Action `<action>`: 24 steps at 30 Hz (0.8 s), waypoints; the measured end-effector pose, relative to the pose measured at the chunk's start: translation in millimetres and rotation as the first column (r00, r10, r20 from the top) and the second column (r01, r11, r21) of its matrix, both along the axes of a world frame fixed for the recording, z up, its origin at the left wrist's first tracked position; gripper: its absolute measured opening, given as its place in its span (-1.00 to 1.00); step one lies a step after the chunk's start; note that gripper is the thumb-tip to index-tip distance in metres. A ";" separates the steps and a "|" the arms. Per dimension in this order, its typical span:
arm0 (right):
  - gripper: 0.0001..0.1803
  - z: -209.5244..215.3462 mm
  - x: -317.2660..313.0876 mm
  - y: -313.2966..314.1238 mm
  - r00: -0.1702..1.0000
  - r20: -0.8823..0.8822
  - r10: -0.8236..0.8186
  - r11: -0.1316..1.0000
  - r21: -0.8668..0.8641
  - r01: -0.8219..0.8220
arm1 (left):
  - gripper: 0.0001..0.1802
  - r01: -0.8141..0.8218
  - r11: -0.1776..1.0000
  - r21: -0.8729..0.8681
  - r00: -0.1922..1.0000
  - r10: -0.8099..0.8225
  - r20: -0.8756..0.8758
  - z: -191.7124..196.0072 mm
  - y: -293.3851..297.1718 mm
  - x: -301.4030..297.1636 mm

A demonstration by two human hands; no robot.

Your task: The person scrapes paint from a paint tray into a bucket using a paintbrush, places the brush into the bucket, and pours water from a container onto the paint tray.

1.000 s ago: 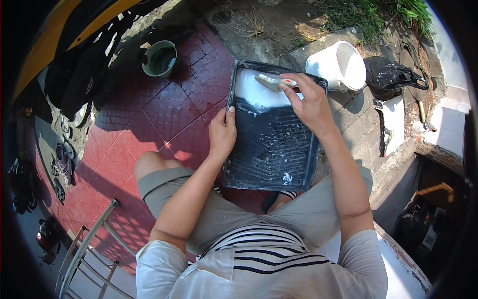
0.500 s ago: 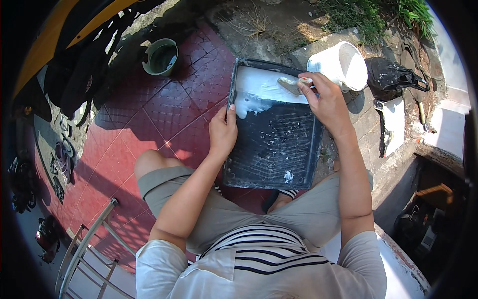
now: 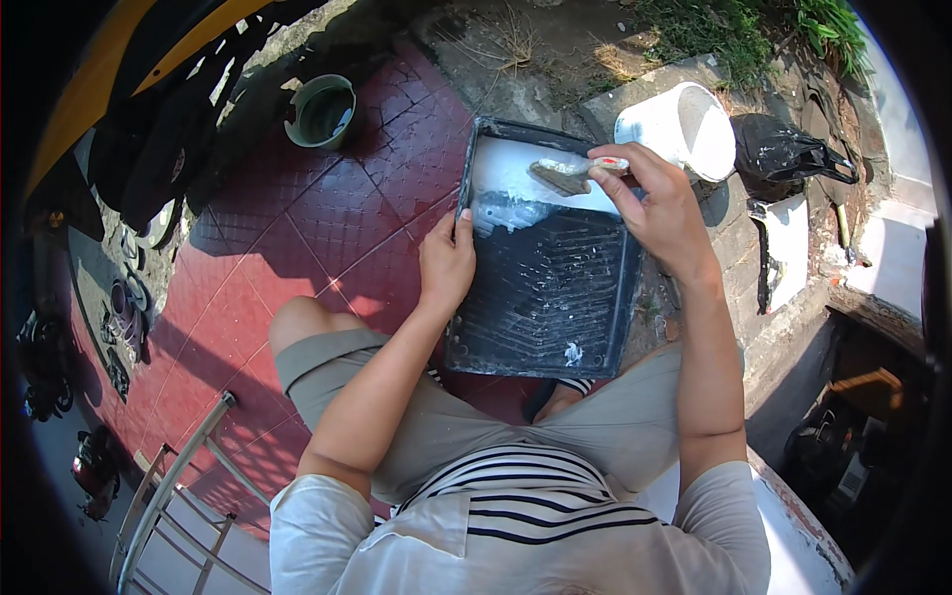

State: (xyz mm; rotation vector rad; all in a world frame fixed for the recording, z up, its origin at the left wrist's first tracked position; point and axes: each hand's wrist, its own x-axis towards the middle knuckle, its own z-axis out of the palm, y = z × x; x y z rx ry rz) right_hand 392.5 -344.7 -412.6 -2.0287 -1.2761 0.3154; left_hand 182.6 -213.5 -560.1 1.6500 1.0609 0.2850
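A black paint tray [image 3: 540, 337] lies on the red tiles in front of my knees, with white paint pooled in its far end. My left hand [image 3: 446, 260] grips the tray's left rim. My right hand [image 3: 656, 210] holds a paint-coated brush [image 3: 565, 173] by its handle, bristles pointing left over the white paint at the tray's far right corner.
A white bucket [image 3: 679, 127] stands on a concrete ledge just beyond my right hand. A green pot [image 3: 321, 111] sits on the tiles at the far left. A black bag [image 3: 783, 154] lies right of the bucket. A metal frame [image 3: 174, 496] stands at lower left.
My right hand has carried the brush across the tray's far end, from the left part of the paint pool toward the right corner. My left hand stays on the rim.
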 end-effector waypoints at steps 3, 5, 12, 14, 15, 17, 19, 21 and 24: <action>-0.79 -1.3 -1.4 -3.2 0.999 -0.036 0.022 0.995 -0.092 -0.025 | -0.55 -0.004 1.000 -0.013 1.000 0.004 0.004 2.6 -0.7 2.2; -0.79 -20.0 -2.3 -2.7 0.996 0.062 0.066 0.997 -0.041 -0.064 | -0.55 -0.010 1.000 -0.028 1.000 0.010 0.015 6.0 -1.3 3.8; -0.80 -35.1 -9.6 7.2 0.994 0.099 0.055 0.998 -0.003 -0.055 | -0.57 -0.003 1.000 -0.021 1.000 0.003 0.003 4.6 -2.2 0.6; -0.76 -31.6 -4.5 3.0 0.994 0.098 -0.044 0.997 -0.057 0.049 | -0.57 -0.002 1.000 -0.006 1.000 0.003 0.012 5.3 -2.0 0.6; -0.76 -30.8 -4.6 4.5 0.994 0.098 -0.041 0.997 -0.056 0.047 | -0.57 -0.001 1.000 -0.013 1.000 0.001 0.002 6.1 -1.6 0.5; -0.79 -30.1 -4.8 7.2 0.993 0.098 -0.065 0.998 0.003 0.065 | -0.57 0.002 1.000 -0.023 1.000 -0.002 -0.007 10.7 -1.9 1.8; -0.78 -36.6 -5.4 9.2 0.991 0.128 -0.038 0.999 0.014 0.037 | -0.56 0.021 0.998 -0.056 0.999 -0.023 -0.036 18.7 -3.7 4.6; -0.78 -41.5 -9.1 16.1 0.989 0.151 -0.005 0.999 0.034 0.000 | -0.56 0.023 0.999 -0.028 0.999 -0.024 -0.030 15.0 -3.8 2.7; -0.76 -46.2 -14.5 23.1 0.991 0.128 0.039 0.996 0.069 -0.048 | -0.56 0.036 0.999 -0.016 0.999 -0.037 -0.025 18.9 -6.6 3.8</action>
